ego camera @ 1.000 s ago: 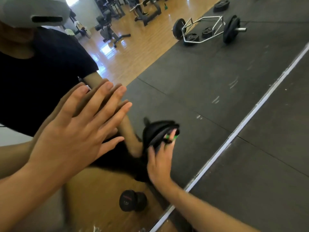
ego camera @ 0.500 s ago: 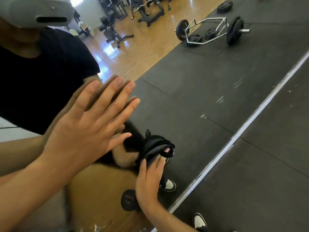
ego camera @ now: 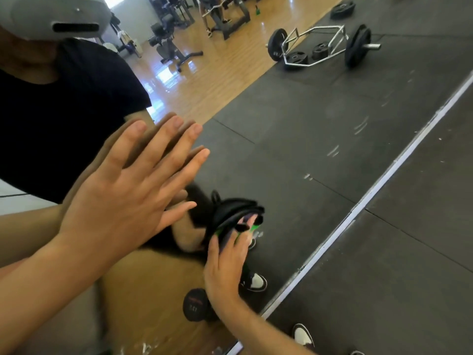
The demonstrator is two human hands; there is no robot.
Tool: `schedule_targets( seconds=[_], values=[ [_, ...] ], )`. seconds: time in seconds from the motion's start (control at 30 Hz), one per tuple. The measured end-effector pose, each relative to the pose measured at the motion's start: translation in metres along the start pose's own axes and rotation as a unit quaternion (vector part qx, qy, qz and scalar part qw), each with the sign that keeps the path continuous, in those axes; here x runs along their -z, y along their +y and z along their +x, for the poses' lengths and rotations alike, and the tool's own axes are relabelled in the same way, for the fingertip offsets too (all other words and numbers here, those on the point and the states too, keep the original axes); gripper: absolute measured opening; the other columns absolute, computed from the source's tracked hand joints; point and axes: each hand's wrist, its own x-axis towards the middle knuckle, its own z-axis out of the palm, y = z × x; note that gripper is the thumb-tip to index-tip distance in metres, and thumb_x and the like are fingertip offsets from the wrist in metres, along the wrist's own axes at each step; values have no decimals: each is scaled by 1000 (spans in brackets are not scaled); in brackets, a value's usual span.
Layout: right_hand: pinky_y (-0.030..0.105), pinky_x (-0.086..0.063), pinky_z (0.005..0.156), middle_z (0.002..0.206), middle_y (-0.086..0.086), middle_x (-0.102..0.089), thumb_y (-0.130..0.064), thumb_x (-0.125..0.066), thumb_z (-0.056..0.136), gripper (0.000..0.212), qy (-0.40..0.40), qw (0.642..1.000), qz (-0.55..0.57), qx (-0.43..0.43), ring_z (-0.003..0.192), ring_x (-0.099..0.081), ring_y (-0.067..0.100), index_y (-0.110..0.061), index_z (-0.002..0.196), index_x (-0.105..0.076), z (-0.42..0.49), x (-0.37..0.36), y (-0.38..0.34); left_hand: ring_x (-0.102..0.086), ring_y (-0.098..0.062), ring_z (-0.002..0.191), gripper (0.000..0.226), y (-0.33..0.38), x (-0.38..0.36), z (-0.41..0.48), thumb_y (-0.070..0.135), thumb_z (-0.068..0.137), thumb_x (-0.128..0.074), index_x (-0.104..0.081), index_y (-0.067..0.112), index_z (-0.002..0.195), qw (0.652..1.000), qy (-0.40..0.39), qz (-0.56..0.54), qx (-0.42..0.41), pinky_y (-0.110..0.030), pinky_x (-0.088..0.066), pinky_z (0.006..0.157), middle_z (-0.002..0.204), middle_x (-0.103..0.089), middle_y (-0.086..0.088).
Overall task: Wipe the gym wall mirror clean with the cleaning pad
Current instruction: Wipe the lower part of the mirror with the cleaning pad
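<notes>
The wall mirror (ego camera: 307, 129) fills most of the head view and reflects the gym. My left hand (ego camera: 122, 201) lies flat on the glass at the left, fingers straight and spread. Lower down, my right hand (ego camera: 225, 265) presses the black cleaning pad (ego camera: 230, 211) against the mirror with straight fingers. The pad is folded, and a bit of green shows at my fingertips. My reflection in a dark shirt stands behind both hands.
The mirror's pale bottom edge (ego camera: 384, 175) runs diagonally, with black rubber floor (ego camera: 409, 278) to its right. My shoe (ego camera: 303, 335) is by that edge. A dumbbell (ego camera: 194, 306), a loaded trap bar (ego camera: 320, 47) and gym machines show as reflections.
My right hand slid the pad down and to the left along the glass, then stayed near that spot. My left hand stayed flat on the mirror.
</notes>
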Motion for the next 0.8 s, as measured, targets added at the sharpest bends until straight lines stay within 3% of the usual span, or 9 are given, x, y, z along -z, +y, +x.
schedule_targets(
  seconds=[0.07, 0.13, 0.2, 0.37, 0.47, 0.53, 0.67, 0.73, 0.8],
  values=[
    [39, 0, 130, 173, -7, 18, -44, -39, 105, 72, -42, 999, -13, 9, 160, 10, 20, -62, 154, 10, -7, 7, 9, -8, -41, 162, 77, -1, 0, 0, 56, 108, -32, -19, 8, 168, 1000, 5, -6, 4, -60, -6, 128, 175, -9, -21],
    [41, -2, 130, 173, 10, 6, -49, -36, 101, 74, -4, 1000, 0, -31, 160, 3, 27, -27, 166, -6, 39, 13, 25, -11, -41, 162, 78, -1, 2, 0, 55, 107, -36, -22, 9, 168, 1000, 8, -15, 3, -61, -9, 128, 175, -11, -21],
    [29, 6, 127, 173, 15, 3, -51, -30, 102, 79, 68, 993, 14, -98, 160, 4, 29, -5, 164, -12, 123, 28, 34, -12, -41, 161, 78, -1, 3, 1, 53, 105, -39, -24, 8, 167, 1000, 10, -24, 6, -61, -9, 128, 175, -13, -20],
    [27, 16, 116, 173, 13, 8, -36, -25, 114, 59, 130, 977, -24, -166, 159, 8, 33, -14, 167, -10, 292, 90, 38, -10, -41, 162, 77, 0, 3, 2, 52, 105, -37, -27, 9, 167, 1000, 13, 3, 4, -60, -9, 127, 175, -13, -21],
    [25, 11, 120, 171, 23, -3, -40, -25, 108, 66, 156, 986, -47, -36, 158, -4, 44, 2, 160, -29, 242, 63, 11, -9, -40, 162, 74, 1, -2, 1, 51, 107, -32, -24, 9, 167, 1000, 11, -5, 5, -60, -5, 127, 175, -12, -19],
    [45, -4, 128, 170, 24, -5, -40, -35, 105, 66, 111, 989, -65, 73, 156, -7, 49, 7, 151, -41, 156, 30, -3, -9, -39, 162, 73, 2, -4, 1, 50, 108, -30, -22, 9, 168, 1000, 7, -26, 10, -59, -3, 128, 176, -11, -19],
    [63, -8, 126, 174, 6, 9, -42, -50, 103, 69, -63, 930, -173, 317, 158, 2, 46, -29, 163, -19, 44, 17, 11, -11, -41, 161, 73, 1, -1, 0, 49, 108, -35, -25, 8, 167, 1000, 10, -8, 5, -59, -4, 129, 174, -14, -22],
    [62, -6, 127, 174, 0, 9, -49, -53, 102, 76, -63, 911, -170, 370, 159, 4, 41, -41, 164, -11, 73, 28, 21, -13, -41, 161, 74, 1, 0, 0, 50, 108, -37, -25, 8, 167, 1000, 14, 0, 3, -60, -10, 128, 174, -15, -22],
    [59, 1, 127, 173, 1, 10, -55, -47, 103, 70, -24, 925, -152, 348, 158, 4, 39, -39, 164, -17, 124, 40, 9, -14, -41, 161, 75, -1, 1, 1, 52, 107, -38, -26, 8, 167, 1000, 13, 8, 6, -60, -12, 127, 174, -15, -22]
  ],
)
